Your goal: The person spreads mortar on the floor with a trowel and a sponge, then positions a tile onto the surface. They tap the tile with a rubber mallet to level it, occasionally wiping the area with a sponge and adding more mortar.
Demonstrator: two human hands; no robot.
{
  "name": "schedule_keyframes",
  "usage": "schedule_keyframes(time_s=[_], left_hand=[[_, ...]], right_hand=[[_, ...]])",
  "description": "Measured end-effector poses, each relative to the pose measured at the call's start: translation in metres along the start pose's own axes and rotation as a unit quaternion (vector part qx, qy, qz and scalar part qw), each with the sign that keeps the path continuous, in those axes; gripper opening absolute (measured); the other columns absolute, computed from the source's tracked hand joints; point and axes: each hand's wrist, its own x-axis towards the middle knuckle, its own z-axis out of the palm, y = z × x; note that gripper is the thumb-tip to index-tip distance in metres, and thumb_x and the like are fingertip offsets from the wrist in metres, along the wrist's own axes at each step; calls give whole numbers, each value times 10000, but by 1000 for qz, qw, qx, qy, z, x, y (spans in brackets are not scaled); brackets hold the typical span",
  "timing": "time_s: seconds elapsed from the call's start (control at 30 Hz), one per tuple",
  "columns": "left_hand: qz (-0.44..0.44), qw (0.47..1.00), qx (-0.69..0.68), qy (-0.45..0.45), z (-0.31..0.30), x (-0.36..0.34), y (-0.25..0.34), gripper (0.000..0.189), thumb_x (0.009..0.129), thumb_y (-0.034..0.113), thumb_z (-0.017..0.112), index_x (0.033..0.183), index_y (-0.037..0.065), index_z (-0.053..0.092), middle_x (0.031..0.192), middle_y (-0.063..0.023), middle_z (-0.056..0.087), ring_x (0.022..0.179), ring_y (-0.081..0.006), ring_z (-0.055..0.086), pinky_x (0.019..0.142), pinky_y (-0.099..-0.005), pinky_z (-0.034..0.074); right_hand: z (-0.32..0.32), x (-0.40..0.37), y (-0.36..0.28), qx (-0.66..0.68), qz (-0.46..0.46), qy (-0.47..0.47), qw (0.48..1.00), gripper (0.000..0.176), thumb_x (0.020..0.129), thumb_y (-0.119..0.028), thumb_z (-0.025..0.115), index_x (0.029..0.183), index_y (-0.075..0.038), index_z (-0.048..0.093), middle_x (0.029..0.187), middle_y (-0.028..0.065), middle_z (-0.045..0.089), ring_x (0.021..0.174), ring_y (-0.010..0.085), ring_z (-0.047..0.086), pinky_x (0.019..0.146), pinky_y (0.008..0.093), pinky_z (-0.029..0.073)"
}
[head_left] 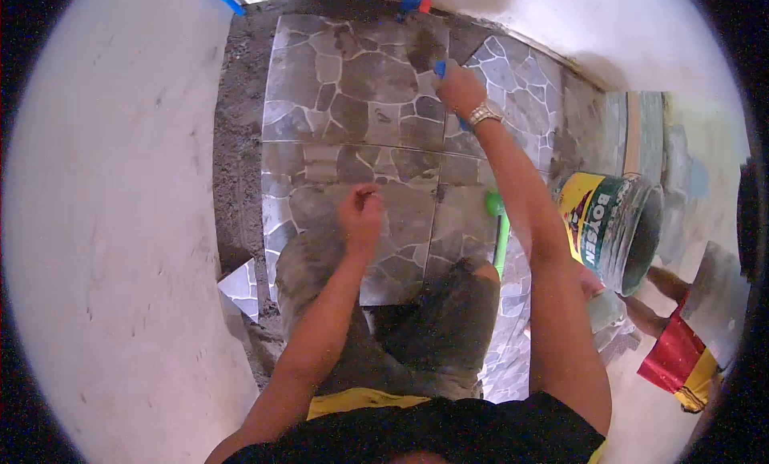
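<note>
My right hand (463, 93), with a watch on its wrist, is closed around the blue handle of a trowel (422, 51). The trowel's grey, mortar-smeared blade reaches over the far part of the stone-pattern floor tiles (352, 103). Above the nearer tiles is my left hand (360, 215), its fingers curled in; whether anything is in them is hidden. A green tool (501, 240) with a rounded head lies by my right knee, under my right forearm.
A Boysen paint bucket (601, 223) lies tilted at the right. Beside it are another person's hand (589, 281) and red-and-yellow clothing (677, 356). A cut tile piece (242, 289) rests at the left. Rough mortar (240, 143) borders the tiles, with walls beyond.
</note>
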Motion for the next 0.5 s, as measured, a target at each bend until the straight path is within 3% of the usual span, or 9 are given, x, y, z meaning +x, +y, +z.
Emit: schedule_keyframes(time_s=[0.07, 0.17, 0.27, 0.37, 0.5], left_hand=[[-2, 1000, 8, -2, 1, 1, -3, 82, 821, 13, 574, 886, 40, 616, 804, -6, 616, 730, -86, 563, 652, -233, 461], [3, 1000, 8, 1, 2, 1, 5, 84, 822, 10, 572, 886, 34, 622, 797, -11, 618, 732, -93, 573, 654, -236, 469], [19, 1000, 23, 2, 3, -1, 5, 92, 821, 7, 574, 892, 30, 628, 795, -15, 623, 725, -97, 580, 655, -238, 475], [14, 1000, 15, 10, 2, -2, 5, 95, 814, 8, 585, 895, 25, 631, 795, -16, 625, 715, -97, 578, 654, -238, 474], [28, 999, 22, 11, -3, 1, 2, 93, 804, 6, 592, 886, 22, 631, 780, -15, 624, 708, -96, 576, 635, -242, 477]], right_hand=[[1, 8, 12, -27, 61, -25, 997, 335, 856, -291, 574, 1008, 6, 534, 947, 247, 641, 834, 455, 623, 720, 496, 519], [14, 26, 44, -14, 50, 1, 999, 379, 861, -328, 571, 1031, 10, 550, 1001, 245, 638, 886, 451, 618, 769, 492, 511], [12, 34, 62, 71, -43, -4, 997, 424, 857, -359, 573, 1062, 11, 548, 1032, 239, 635, 938, 442, 611, 811, 501, 495], [3, 35, 82, 60, -31, -60, 996, 445, 863, -383, 563, 1079, 5, 542, 1044, 239, 633, 951, 432, 611, 830, 508, 484], [-4, 26, 104, 22, -22, -53, 998, 409, 866, -377, 556, 1103, -44, 539, 1000, 234, 643, 945, 428, 612, 812, 515, 484]])
